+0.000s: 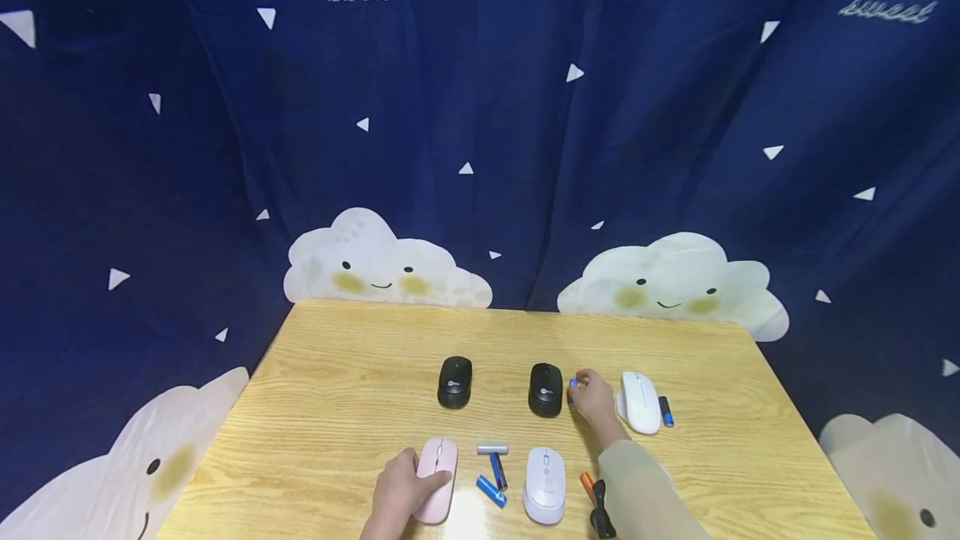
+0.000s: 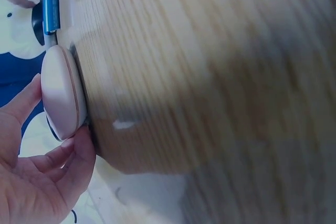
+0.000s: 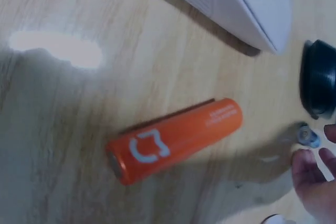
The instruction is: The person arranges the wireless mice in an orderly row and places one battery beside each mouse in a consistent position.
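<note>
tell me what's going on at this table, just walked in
A person is handling computer mice and batteries. The left hand holds a pink mouse at the near side of the wooden table. The right hand has its fingers at a blue battery just right of a black mouse; whether it is gripped is hard to tell. Three other batteries lie between the pink mouse and a white mouse.

Navy cloud-print curtain (image 1: 465,65) — pale wooden table (image 1: 337,398)
</note>
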The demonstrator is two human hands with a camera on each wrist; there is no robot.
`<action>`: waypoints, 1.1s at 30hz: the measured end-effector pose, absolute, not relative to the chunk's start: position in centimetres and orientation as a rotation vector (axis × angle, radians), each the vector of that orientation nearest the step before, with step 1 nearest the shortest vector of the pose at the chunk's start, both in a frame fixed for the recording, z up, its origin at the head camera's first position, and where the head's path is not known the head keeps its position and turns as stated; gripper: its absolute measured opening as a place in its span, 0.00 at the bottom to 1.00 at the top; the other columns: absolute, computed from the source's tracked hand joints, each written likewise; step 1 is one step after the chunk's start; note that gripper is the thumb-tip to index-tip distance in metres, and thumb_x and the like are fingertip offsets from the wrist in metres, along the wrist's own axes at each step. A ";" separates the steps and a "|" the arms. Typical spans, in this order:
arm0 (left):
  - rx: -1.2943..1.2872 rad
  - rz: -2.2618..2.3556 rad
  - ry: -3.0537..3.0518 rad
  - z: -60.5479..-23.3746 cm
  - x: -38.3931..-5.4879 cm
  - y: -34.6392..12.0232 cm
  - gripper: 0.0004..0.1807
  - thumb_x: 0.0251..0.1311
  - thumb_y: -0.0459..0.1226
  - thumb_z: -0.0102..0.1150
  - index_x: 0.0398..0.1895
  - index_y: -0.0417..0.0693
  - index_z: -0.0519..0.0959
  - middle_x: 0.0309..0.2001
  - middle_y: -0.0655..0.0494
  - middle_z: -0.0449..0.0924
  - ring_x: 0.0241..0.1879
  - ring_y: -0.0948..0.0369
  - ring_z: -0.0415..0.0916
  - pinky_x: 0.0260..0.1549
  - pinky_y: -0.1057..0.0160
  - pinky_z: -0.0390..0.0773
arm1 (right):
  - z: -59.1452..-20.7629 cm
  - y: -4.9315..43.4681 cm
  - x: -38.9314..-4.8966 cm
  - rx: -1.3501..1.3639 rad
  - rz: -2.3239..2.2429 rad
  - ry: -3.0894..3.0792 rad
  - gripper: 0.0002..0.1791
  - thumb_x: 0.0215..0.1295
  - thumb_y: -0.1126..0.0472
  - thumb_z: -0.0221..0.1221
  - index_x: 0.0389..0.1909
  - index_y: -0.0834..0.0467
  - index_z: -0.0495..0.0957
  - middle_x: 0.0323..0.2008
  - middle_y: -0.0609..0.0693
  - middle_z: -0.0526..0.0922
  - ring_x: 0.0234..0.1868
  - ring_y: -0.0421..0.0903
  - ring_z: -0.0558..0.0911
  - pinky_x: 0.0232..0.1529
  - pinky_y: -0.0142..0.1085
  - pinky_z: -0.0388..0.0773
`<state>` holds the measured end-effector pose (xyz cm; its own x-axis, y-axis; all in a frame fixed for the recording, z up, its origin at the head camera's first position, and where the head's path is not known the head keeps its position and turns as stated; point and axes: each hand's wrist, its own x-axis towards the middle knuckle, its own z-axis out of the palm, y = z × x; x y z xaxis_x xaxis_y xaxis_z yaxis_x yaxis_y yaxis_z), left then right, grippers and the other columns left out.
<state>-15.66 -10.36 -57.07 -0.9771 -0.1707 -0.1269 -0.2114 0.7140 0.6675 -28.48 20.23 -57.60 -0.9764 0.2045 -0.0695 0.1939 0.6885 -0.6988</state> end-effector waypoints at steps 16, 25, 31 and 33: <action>-0.318 1.110 2.851 -57.2 -15.6 -10.4 0.24 0.38 0.48 0.72 0.22 0.42 0.68 0.19 0.55 0.67 0.20 0.59 0.66 0.17 0.64 0.65 | -54.5 19.8 -23.6 0.120 0.707 -2.644 0.23 0.53 0.67 0.60 0.52 0.64 0.70 0.48 0.64 0.72 0.47 0.60 0.74 0.45 0.49 0.72; -0.320 1.103 2.847 -57.2 -15.7 -10.4 0.24 0.38 0.48 0.71 0.23 0.42 0.68 0.19 0.55 0.67 0.20 0.60 0.66 0.18 0.64 0.65 | -54.9 19.0 -19.0 -0.022 0.675 -2.820 0.25 0.52 0.69 0.60 0.54 0.63 0.70 0.48 0.63 0.71 0.50 0.60 0.72 0.46 0.51 0.73; -0.322 1.110 2.844 -57.2 -15.6 -10.4 0.24 0.38 0.48 0.72 0.23 0.42 0.68 0.19 0.55 0.67 0.20 0.59 0.66 0.18 0.64 0.65 | -55.8 18.9 -16.9 -0.083 0.664 -2.989 0.24 0.45 0.70 0.62 0.48 0.64 0.73 0.40 0.64 0.75 0.40 0.60 0.78 0.39 0.50 0.75; -0.323 1.109 2.841 -57.2 -15.6 -10.4 0.24 0.38 0.48 0.71 0.23 0.42 0.68 0.19 0.55 0.67 0.20 0.59 0.66 0.18 0.64 0.65 | -56.1 19.0 -16.4 -0.096 0.683 -3.037 0.24 0.43 0.70 0.63 0.47 0.65 0.73 0.37 0.63 0.75 0.34 0.58 0.79 0.36 0.49 0.76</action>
